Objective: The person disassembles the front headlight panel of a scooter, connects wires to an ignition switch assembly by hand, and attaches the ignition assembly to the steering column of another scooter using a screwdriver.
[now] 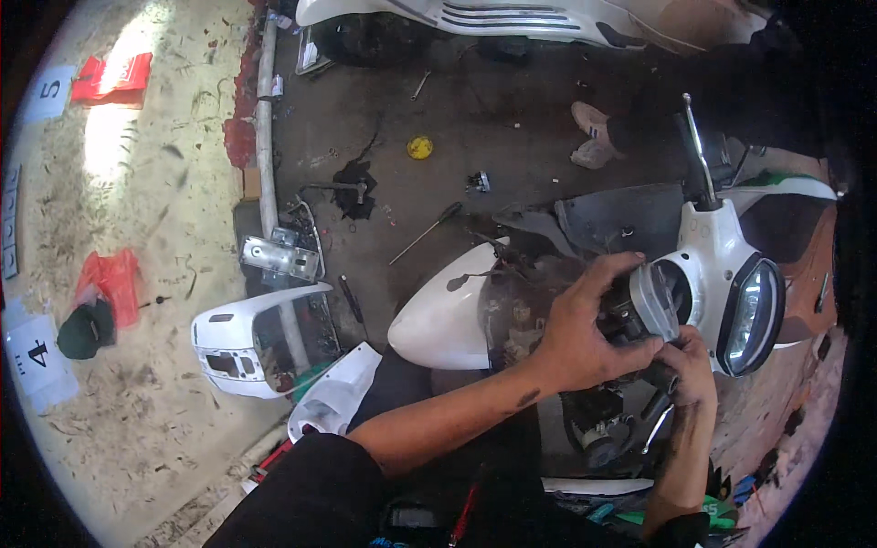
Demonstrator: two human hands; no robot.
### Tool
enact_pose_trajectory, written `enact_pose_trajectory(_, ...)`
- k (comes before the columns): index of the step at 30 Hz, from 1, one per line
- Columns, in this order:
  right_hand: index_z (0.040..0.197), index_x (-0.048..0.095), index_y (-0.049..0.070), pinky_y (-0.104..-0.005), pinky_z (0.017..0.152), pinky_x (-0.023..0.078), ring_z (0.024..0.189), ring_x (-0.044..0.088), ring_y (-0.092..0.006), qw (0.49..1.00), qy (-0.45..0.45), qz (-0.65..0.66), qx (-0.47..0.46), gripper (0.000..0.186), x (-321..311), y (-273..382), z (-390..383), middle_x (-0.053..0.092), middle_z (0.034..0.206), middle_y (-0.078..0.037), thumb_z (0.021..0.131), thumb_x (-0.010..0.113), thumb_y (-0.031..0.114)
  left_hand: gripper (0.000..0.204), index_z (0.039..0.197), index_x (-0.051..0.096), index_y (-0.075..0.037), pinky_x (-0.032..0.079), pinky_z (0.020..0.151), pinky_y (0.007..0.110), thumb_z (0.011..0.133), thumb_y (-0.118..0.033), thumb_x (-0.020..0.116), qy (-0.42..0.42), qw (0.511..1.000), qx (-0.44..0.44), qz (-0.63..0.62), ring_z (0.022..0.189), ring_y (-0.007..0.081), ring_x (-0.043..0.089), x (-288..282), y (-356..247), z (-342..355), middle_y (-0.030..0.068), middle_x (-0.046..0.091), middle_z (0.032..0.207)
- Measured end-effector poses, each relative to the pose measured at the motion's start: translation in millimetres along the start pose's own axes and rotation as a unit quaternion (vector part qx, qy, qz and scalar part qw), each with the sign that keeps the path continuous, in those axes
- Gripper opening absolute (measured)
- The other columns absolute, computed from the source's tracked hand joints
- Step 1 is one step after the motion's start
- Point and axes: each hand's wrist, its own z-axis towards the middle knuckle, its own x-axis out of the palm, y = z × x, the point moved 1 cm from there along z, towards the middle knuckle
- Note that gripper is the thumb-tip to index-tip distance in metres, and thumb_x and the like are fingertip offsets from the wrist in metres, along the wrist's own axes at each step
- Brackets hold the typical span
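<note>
A round instrument gauge point(654, 300) with a clear cover and dark body is gripped in my left hand point(589, 333), fingers over its top and thumb along its lower side. It is tilted beside the white scooter handlebar cover point(708, 237), against the cover's open round hollow. My right hand point(692, 367) is just below the gauge, its fingers curled by the hollow near a dark handlebar grip point(660, 402). What those fingers pinch is hidden. An oblong headlight point(753, 315) sits on the right side of the cover.
A pointed white panel point(443, 315) and a white frame-shaped panel point(224, 342) lie to the left. A screwdriver point(427, 233), a hammer point(343, 186) and a yellow round lid point(419, 148) are on the dark floor. Another person's shoe point(594, 137) shows behind; another white scooter point(539, 20) stands farther back.
</note>
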Motion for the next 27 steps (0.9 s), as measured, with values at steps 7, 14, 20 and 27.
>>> enact_pose_trajectory(7,0.092,0.063,-0.001,-0.0289,0.062,0.053,0.068,0.066,-0.0177,0.998,0.056,-0.026,-0.023,0.023,-4.6,4.7,3.9,0.068,0.082,-0.010,0.072,0.073,0.003,0.080,0.131,0.045,-0.006,0.043,0.100,0.039,0.063,-0.025,0.083,0.013,1.000,0.011,-0.004,0.115,0.0269,0.055,0.8,-1.0,4.1,0.0147,0.055,0.124)
enact_pose_trajectory(14,0.088,0.072,-0.004,-0.0301,0.080,0.049,0.087,0.065,-0.0184,0.998,0.060,-0.032,0.004,0.022,7.4,13.1,-2.2,0.068,0.101,-0.009,0.066,0.071,-0.002,0.074,0.128,0.047,-0.008,0.047,0.095,0.039,0.065,-0.023,0.083,0.006,1.000,0.013,0.003,0.114,0.0314,0.059,-3.4,0.1,4.9,0.0165,0.057,0.123)
enact_pose_trajectory(20,0.087,0.073,-0.004,-0.0315,0.090,0.045,0.102,0.061,-0.0202,0.995,0.103,0.008,0.007,0.020,4.6,17.5,-4.5,0.066,0.112,-0.010,0.067,0.072,-0.001,0.079,0.132,0.042,-0.005,0.041,0.100,0.038,0.067,-0.025,0.083,0.047,0.999,-0.019,-0.016,0.114,0.0245,0.053,-0.2,-4.1,4.2,0.0133,0.053,0.121)
enact_pose_trajectory(27,0.089,0.073,-0.003,-0.0339,0.094,0.043,0.105,0.060,-0.0229,0.992,0.125,-0.034,-0.013,0.023,5.0,14.4,0.6,0.065,0.114,-0.011,0.066,0.071,-0.002,0.080,0.132,0.042,-0.005,0.040,0.100,0.039,0.068,-0.028,0.084,0.050,0.998,-0.020,-0.011,0.114,0.0259,0.052,-3.9,-4.4,5.5,0.0143,0.052,0.120)
